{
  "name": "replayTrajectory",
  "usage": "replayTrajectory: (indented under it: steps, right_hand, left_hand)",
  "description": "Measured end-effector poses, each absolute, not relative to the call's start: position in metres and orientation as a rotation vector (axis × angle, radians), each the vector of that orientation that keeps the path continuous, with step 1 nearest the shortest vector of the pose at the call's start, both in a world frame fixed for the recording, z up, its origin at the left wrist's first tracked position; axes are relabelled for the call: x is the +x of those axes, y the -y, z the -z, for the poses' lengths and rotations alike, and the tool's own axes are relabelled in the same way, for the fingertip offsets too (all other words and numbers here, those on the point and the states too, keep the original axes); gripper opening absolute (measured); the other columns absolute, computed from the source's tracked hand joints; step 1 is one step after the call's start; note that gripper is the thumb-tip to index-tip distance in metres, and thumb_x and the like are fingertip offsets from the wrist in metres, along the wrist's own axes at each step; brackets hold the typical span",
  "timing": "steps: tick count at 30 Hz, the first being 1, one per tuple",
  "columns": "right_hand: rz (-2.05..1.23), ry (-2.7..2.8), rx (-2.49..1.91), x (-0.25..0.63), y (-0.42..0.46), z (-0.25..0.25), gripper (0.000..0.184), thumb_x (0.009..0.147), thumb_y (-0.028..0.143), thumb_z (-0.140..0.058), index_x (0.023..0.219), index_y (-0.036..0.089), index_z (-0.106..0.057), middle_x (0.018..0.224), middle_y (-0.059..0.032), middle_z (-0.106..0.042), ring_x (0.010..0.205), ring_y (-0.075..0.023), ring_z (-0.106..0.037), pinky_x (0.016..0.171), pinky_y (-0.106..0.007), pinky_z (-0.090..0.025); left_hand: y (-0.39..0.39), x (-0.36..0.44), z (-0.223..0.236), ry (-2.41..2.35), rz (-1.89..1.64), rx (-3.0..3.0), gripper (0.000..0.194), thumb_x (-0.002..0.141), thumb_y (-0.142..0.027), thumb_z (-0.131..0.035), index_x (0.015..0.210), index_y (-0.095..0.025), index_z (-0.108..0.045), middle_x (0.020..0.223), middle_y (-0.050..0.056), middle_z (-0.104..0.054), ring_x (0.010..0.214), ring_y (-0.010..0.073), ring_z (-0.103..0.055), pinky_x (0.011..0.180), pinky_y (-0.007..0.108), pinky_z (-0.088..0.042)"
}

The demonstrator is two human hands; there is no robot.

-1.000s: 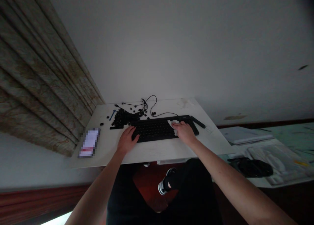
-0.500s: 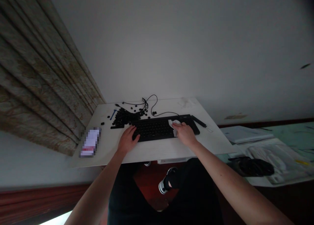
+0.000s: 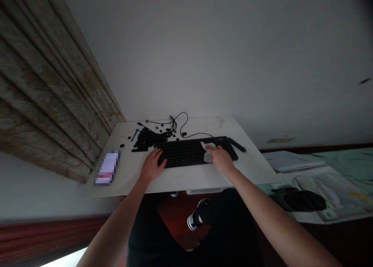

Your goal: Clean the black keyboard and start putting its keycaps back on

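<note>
A black keyboard (image 3: 183,152) lies across the white table; its keycaps look largely removed. My left hand (image 3: 150,164) grips its left end, fingers over the corner and thumb along the front edge. Towards the keyboard's right side, my right hand (image 3: 220,158) presses a white tissue (image 3: 207,157) against the top, the fingers closed on it. Behind my left hand is a heap of loose black keycaps (image 3: 145,138), with a small blue tool (image 3: 135,135) at its left.
A phone (image 3: 107,167) lies near the table's left edge. The keyboard's black cable (image 3: 186,121) loops along the back. A dark strip (image 3: 237,144) sits by the keyboard's right end. A patterned curtain (image 3: 72,88) hangs at left; papers (image 3: 291,160) and a black bag (image 3: 303,199) are at right.
The right hand and tissue have shifted very slightly on the keyboard, and the tissue's lower flap lies differently. My left hand stays at the left end.
</note>
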State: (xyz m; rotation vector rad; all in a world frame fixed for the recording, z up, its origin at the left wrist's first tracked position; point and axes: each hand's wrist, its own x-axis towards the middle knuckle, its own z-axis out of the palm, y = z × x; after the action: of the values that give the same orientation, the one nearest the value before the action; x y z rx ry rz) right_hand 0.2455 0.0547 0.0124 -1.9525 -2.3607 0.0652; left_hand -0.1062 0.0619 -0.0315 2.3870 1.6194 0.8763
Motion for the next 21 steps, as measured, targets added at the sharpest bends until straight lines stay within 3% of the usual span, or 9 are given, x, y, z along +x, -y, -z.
replayTrajectory:
  steps: [6, 11, 16, 21]
  right_hand:
    - [-0.049, 2.265, -2.009, 0.236, -0.056, -0.02, 0.052, 0.086, 0.004, -0.048, 0.133, 0.02, -0.063, 0.133, -0.0079, -0.065, 0.106, -0.0274, -0.058, 0.092, -0.036, -0.045]
    - [-0.238, 2.411, -1.603, 0.144, -0.062, -0.028, 0.055, 0.089, 0.002, -0.044, 0.139, 0.021, -0.057, 0.144, -0.005, -0.056, 0.109, -0.0224, -0.056, 0.098, -0.033, -0.042]
    - [-0.285, 2.627, -1.355, 0.067, -0.062, -0.034, 0.044, 0.094, 0.012, -0.046, 0.134, 0.02, -0.06, 0.136, -0.008, -0.062, 0.108, -0.0266, -0.055, 0.086, -0.037, -0.046]
    - [-0.175, 2.731, -1.405, 0.08, -0.059, -0.037, 0.039, 0.098, 0.015, -0.04, 0.13, 0.022, -0.062, 0.135, -0.0094, -0.063, 0.111, -0.028, -0.054, 0.087, -0.039, -0.044]
  left_hand:
    - [-0.062, -0.102, 0.03, -1.634, -0.872, 2.384, 0.047, 0.092, -0.041, -0.057, 0.133, -0.02, -0.058, 0.14, 0.011, -0.057, 0.133, 0.0291, -0.05, 0.114, 0.048, -0.043]
    - [-0.061, -0.106, 0.028, -1.617, -0.848, 2.362, 0.053, 0.09, -0.04, -0.059, 0.139, -0.02, -0.053, 0.144, 0.012, -0.054, 0.135, 0.0294, -0.049, 0.115, 0.048, -0.042]
    - [-0.061, -0.111, 0.025, -1.569, -0.793, 2.347, 0.063, 0.088, -0.037, -0.061, 0.145, -0.016, -0.045, 0.147, 0.015, -0.051, 0.136, 0.0307, -0.048, 0.116, 0.048, -0.041]
    - [-0.061, -0.111, 0.026, -1.575, -0.814, 2.302, 0.064, 0.087, -0.03, -0.059, 0.147, -0.015, -0.042, 0.148, 0.016, -0.05, 0.137, 0.0305, -0.047, 0.116, 0.049, -0.04]
